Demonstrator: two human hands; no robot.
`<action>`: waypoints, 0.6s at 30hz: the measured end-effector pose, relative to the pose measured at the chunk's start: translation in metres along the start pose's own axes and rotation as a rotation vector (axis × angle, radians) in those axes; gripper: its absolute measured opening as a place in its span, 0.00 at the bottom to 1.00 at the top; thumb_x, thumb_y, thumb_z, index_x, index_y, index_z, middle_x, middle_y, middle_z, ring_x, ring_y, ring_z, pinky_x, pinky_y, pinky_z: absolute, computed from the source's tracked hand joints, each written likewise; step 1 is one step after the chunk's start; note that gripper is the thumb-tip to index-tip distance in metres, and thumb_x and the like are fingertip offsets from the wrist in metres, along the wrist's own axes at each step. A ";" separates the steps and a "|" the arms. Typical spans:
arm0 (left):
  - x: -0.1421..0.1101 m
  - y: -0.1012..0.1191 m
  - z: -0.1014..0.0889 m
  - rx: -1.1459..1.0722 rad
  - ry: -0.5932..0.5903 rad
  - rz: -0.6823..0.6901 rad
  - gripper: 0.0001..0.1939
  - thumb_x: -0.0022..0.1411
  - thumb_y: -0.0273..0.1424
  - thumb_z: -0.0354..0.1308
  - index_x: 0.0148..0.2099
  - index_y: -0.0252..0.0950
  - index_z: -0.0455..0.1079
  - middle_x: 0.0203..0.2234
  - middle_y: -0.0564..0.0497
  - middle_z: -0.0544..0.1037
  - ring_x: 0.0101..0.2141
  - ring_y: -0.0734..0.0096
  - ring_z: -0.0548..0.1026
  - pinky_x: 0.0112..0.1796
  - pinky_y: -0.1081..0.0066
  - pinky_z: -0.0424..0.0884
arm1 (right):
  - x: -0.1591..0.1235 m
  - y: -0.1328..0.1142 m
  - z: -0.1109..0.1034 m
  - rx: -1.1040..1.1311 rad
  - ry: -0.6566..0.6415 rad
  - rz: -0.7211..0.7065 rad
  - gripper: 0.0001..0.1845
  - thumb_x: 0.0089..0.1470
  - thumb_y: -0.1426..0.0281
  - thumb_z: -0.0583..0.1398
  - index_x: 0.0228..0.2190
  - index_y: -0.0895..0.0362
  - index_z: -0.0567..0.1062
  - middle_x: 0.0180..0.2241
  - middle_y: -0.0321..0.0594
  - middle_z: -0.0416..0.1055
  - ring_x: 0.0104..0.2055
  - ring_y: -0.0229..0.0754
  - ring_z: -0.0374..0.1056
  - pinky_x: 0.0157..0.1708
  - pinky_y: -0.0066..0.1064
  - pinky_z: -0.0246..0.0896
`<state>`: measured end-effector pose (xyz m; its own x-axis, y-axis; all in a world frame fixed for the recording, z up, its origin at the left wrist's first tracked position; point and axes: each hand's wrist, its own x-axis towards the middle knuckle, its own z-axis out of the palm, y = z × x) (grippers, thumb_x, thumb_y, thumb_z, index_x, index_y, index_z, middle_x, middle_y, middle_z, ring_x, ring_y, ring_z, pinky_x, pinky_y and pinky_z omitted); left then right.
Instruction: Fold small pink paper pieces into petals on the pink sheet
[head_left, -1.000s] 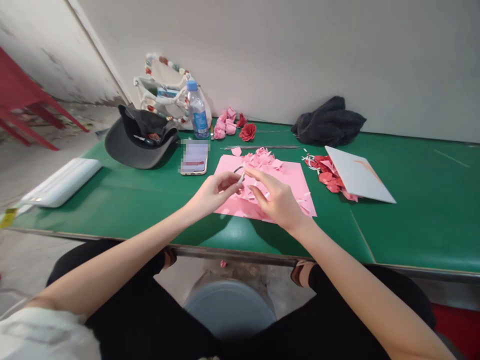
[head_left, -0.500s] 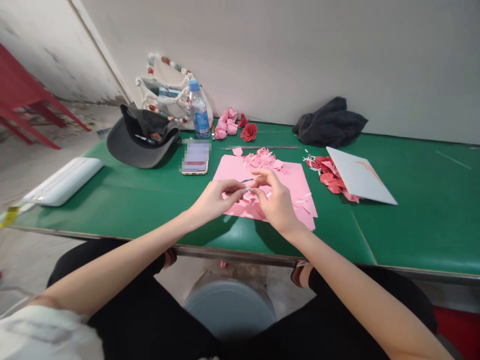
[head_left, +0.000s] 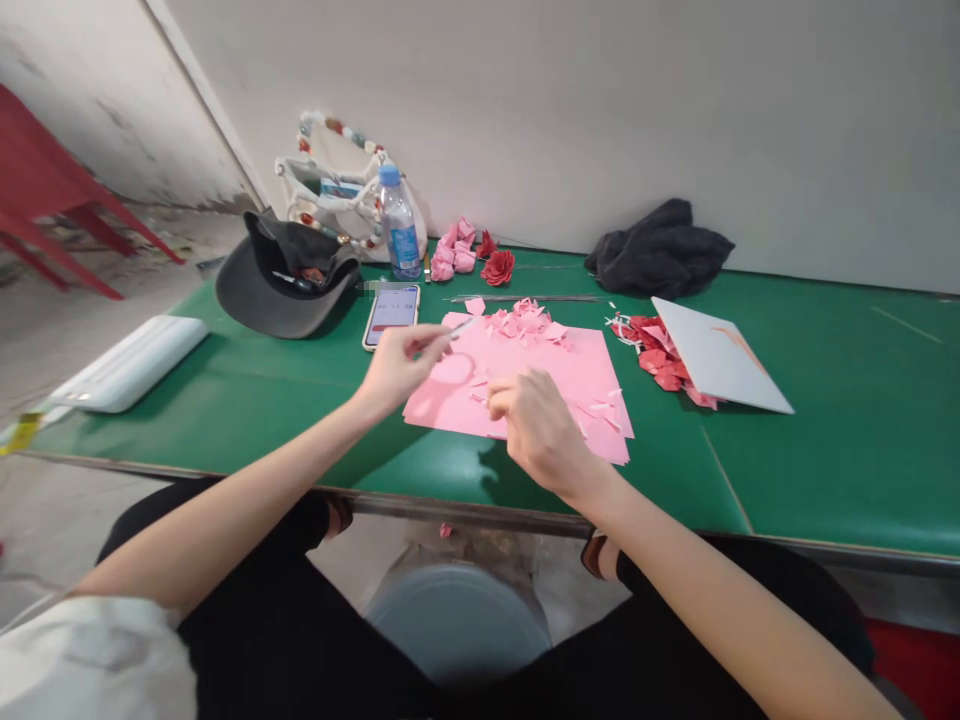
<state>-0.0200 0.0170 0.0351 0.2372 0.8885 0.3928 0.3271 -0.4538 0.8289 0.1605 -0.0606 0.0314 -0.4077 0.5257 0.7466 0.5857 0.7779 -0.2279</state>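
My left hand (head_left: 397,368), at 9 o'clock of the pink sheets (head_left: 491,365), pinches a slender strip (head_left: 463,327) between thumb and fingertip; the strip's free end points to 2 o'clock. My right hand (head_left: 544,430), over the sheets' 5 o'clock side, has its fingers curled in; whether they grip anything, I cannot tell. Pink cut pieces (head_left: 523,320) lie at 12 o'clock on the sheets. Around the sheets: phone (head_left: 392,316), 10 o'clock; bottle (head_left: 403,235), 11 o'clock; 2 red paper flowers (head_left: 497,267), 12 o'clock; black cloth (head_left: 660,250), 2 o'clock; red pieces (head_left: 660,362), partly under a white board (head_left: 716,355), 3 o'clock.
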 end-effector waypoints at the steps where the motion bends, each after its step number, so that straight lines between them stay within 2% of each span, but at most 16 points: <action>1: 0.004 -0.002 -0.003 -0.004 0.021 -0.012 0.13 0.58 0.36 0.56 0.39 0.31 0.76 0.30 0.46 0.80 0.30 0.68 0.75 0.32 0.71 0.70 | 0.002 0.002 -0.003 0.008 0.023 0.004 0.12 0.56 0.82 0.48 0.33 0.53 0.62 0.33 0.39 0.68 0.37 0.42 0.64 0.40 0.38 0.61; 3: 0.007 -0.003 -0.006 0.007 -0.005 -0.003 0.14 0.58 0.36 0.56 0.40 0.32 0.75 0.29 0.46 0.80 0.30 0.68 0.76 0.33 0.71 0.70 | 0.006 0.014 -0.011 0.015 0.112 0.111 0.12 0.56 0.81 0.50 0.37 0.52 0.63 0.34 0.39 0.68 0.38 0.42 0.65 0.41 0.38 0.63; 5: 0.006 -0.004 -0.004 0.084 -0.094 0.026 0.12 0.59 0.35 0.55 0.39 0.33 0.75 0.30 0.46 0.80 0.31 0.67 0.76 0.34 0.71 0.70 | 0.008 0.037 -0.019 0.020 0.202 0.302 0.15 0.55 0.79 0.52 0.43 0.52 0.63 0.37 0.40 0.66 0.41 0.42 0.66 0.44 0.39 0.64; 8: 0.000 -0.010 0.003 0.260 -0.245 0.074 0.11 0.59 0.31 0.53 0.38 0.34 0.76 0.32 0.47 0.80 0.32 0.67 0.75 0.35 0.70 0.68 | 0.003 0.077 -0.029 0.067 0.230 0.502 0.24 0.52 0.78 0.55 0.49 0.50 0.59 0.41 0.40 0.65 0.41 0.41 0.68 0.45 0.40 0.65; 10: -0.003 -0.016 0.006 0.355 -0.321 0.099 0.11 0.60 0.29 0.52 0.38 0.34 0.75 0.32 0.47 0.80 0.32 0.66 0.74 0.34 0.71 0.67 | -0.004 0.095 -0.031 0.127 0.159 0.590 0.25 0.50 0.77 0.57 0.49 0.51 0.60 0.39 0.39 0.65 0.38 0.41 0.70 0.44 0.40 0.66; 12: -0.005 -0.022 0.008 0.431 -0.372 0.115 0.10 0.60 0.28 0.52 0.36 0.34 0.75 0.31 0.47 0.79 0.31 0.66 0.74 0.33 0.71 0.65 | -0.009 0.101 -0.029 0.212 0.036 0.626 0.24 0.48 0.77 0.57 0.48 0.52 0.62 0.37 0.38 0.67 0.37 0.40 0.70 0.45 0.40 0.66; 18: -0.010 -0.028 0.009 0.543 -0.442 0.142 0.10 0.60 0.32 0.54 0.35 0.34 0.74 0.31 0.45 0.76 0.33 0.64 0.73 0.32 0.71 0.65 | -0.009 0.089 -0.023 0.406 -0.380 0.675 0.31 0.46 0.76 0.59 0.52 0.50 0.61 0.42 0.40 0.65 0.38 0.40 0.71 0.42 0.39 0.68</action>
<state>-0.0231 0.0202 0.0041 0.6222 0.7597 0.1893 0.6474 -0.6352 0.4213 0.2319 -0.0038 0.0189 -0.3122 0.9412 0.1290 0.5211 0.2832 -0.8051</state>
